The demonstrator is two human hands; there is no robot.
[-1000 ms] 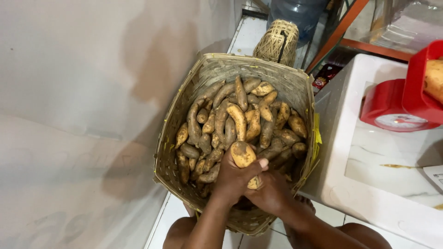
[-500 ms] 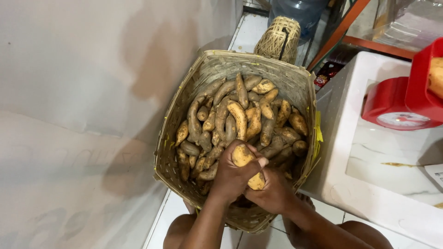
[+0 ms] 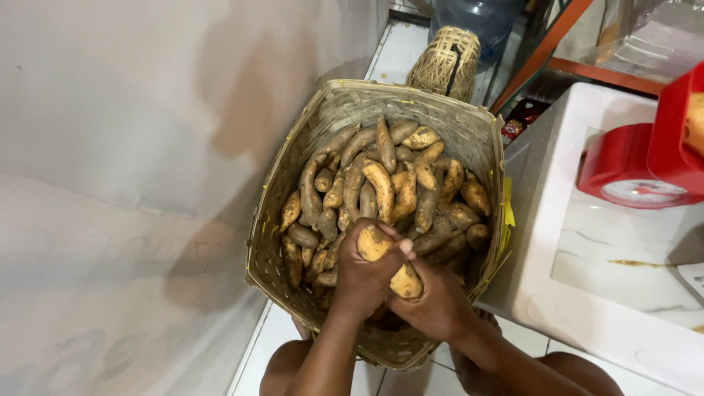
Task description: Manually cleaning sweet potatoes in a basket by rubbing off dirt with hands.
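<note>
Over woven basket (image 3: 293, 191): left hand (image 3: 367, 275) & right hand (image 3: 433, 304) both clasp knobbly, dirt-dusted tuber (image 3: 387, 258).

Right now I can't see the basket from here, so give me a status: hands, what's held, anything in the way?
Left hand and right hand both grip one sweet potato. Over woven basket full of tubers. Nothing blocking.

hidden: middle of sweet potato (image 3: 375, 242) under left hand (image 3: 364, 277) and right hand (image 3: 433, 304) | basket (image 3: 293, 154) near rim behind forearms | cut off: red scale (image 3: 636, 165) at right edge | water jug (image 3: 480, 15) at top
</note>
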